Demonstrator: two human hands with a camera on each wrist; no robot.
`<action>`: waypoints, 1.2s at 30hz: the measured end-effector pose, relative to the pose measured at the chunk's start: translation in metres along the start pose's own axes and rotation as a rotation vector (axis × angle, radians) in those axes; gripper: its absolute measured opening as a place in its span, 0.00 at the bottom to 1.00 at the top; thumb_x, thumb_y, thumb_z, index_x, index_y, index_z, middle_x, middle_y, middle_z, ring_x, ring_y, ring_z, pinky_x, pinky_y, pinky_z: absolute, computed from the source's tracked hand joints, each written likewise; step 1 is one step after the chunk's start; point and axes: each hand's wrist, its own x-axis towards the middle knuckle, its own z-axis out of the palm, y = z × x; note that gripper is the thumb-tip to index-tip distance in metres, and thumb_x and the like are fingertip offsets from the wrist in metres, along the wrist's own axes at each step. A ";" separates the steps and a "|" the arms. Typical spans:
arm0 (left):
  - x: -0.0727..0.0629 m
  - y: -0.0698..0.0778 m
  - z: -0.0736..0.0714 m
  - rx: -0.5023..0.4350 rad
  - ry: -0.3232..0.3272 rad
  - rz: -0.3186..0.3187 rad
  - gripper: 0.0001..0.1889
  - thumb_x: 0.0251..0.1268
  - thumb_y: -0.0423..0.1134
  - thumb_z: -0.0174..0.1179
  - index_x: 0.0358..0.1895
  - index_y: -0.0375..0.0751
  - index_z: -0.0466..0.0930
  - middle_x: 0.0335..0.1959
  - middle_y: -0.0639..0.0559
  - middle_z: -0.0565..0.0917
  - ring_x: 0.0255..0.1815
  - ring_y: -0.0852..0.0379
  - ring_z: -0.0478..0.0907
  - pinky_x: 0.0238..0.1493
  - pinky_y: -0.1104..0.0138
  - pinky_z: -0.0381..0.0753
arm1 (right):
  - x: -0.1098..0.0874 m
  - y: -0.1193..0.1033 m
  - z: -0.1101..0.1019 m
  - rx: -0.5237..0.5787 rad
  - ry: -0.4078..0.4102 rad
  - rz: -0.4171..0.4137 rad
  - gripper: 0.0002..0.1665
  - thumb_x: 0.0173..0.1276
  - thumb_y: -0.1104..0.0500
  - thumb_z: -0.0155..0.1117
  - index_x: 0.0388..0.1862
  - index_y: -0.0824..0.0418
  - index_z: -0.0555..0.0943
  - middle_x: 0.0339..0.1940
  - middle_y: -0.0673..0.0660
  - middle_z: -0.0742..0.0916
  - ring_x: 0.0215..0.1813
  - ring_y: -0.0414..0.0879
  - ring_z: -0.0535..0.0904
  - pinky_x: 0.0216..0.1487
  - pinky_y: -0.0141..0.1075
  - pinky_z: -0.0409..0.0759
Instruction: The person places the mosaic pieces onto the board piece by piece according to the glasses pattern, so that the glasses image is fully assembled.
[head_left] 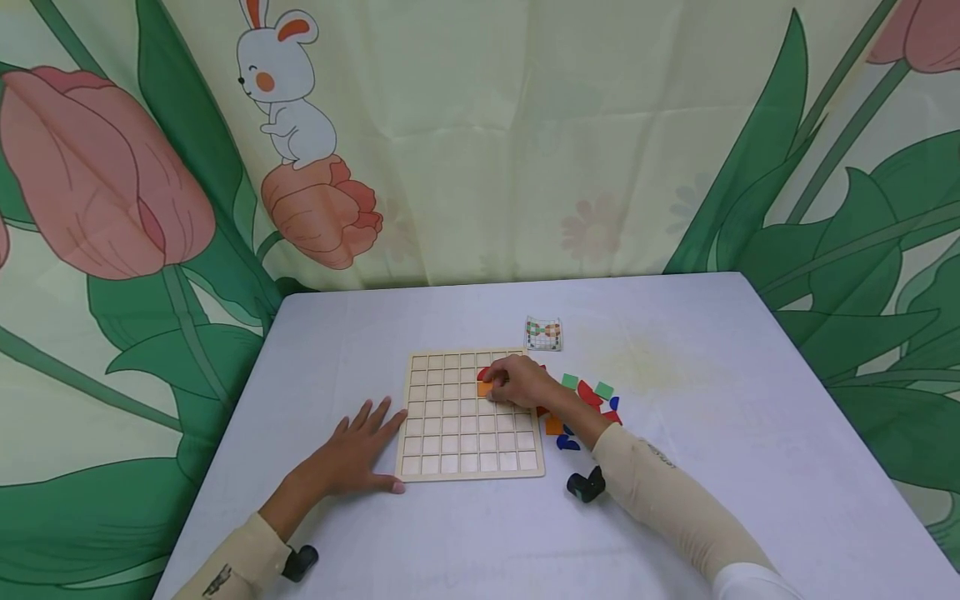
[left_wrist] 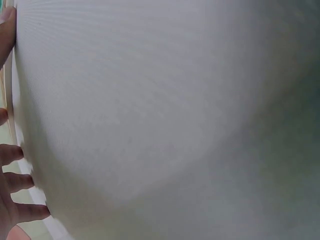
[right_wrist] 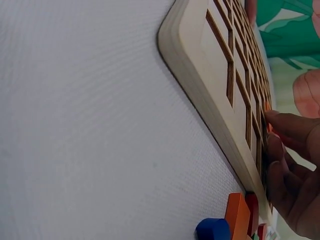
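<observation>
A square wooden grid board [head_left: 472,477] lies on the table. My left hand [head_left: 358,454] spreads its fingers flat beside the board's left edge, with fingertip and thumb at the frame. Over the upper right cells, my right hand [head_left: 521,382] bends its fingers and pinches at an orange square piece [head_left: 483,389]. A red curved piece [head_left: 482,374] sits just above it, partly covered by a finger. In the right wrist view, the fingers [right_wrist: 287,125] meet at the board's far side; orange shows between them, the rest hidden. The left wrist view shows fingertips [left_wrist: 22,182] on the cloth.
Loose green, red, blue and orange pieces [head_left: 590,393] are scattered right of the board, partly under the right forearm. A small pattern card [head_left: 543,333] lies behind the board's right corner. Black wrist cameras [head_left: 586,485] jut from both sleeves. A printed curtain [head_left: 480,167] hangs behind the table.
</observation>
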 end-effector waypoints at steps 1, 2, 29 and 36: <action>0.000 0.000 0.000 0.000 -0.001 -0.003 0.62 0.42 0.79 0.64 0.81 0.51 0.54 0.82 0.39 0.50 0.81 0.30 0.45 0.70 0.30 0.55 | 0.000 0.000 0.000 0.000 0.001 0.002 0.10 0.65 0.59 0.73 0.45 0.56 0.86 0.28 0.48 0.83 0.32 0.41 0.76 0.39 0.33 0.75; 0.000 0.000 0.000 0.001 0.002 -0.002 0.62 0.42 0.79 0.64 0.81 0.51 0.54 0.82 0.39 0.51 0.81 0.30 0.45 0.70 0.30 0.55 | 0.000 0.000 0.000 -0.003 0.002 0.002 0.10 0.65 0.59 0.73 0.45 0.56 0.86 0.28 0.47 0.83 0.32 0.40 0.76 0.39 0.33 0.75; 0.001 -0.003 0.002 -0.002 -0.002 0.004 0.62 0.43 0.81 0.61 0.81 0.52 0.53 0.82 0.40 0.50 0.81 0.31 0.45 0.70 0.30 0.55 | -0.024 0.014 -0.010 0.027 0.020 -0.068 0.12 0.70 0.54 0.68 0.50 0.54 0.86 0.43 0.47 0.88 0.39 0.43 0.81 0.44 0.38 0.82; 0.001 -0.002 0.002 0.001 -0.004 0.001 0.61 0.43 0.81 0.62 0.81 0.54 0.53 0.83 0.41 0.50 0.82 0.32 0.45 0.71 0.31 0.54 | -0.039 0.030 -0.022 0.108 0.010 -0.079 0.15 0.72 0.54 0.66 0.53 0.57 0.85 0.44 0.53 0.87 0.24 0.45 0.81 0.29 0.36 0.83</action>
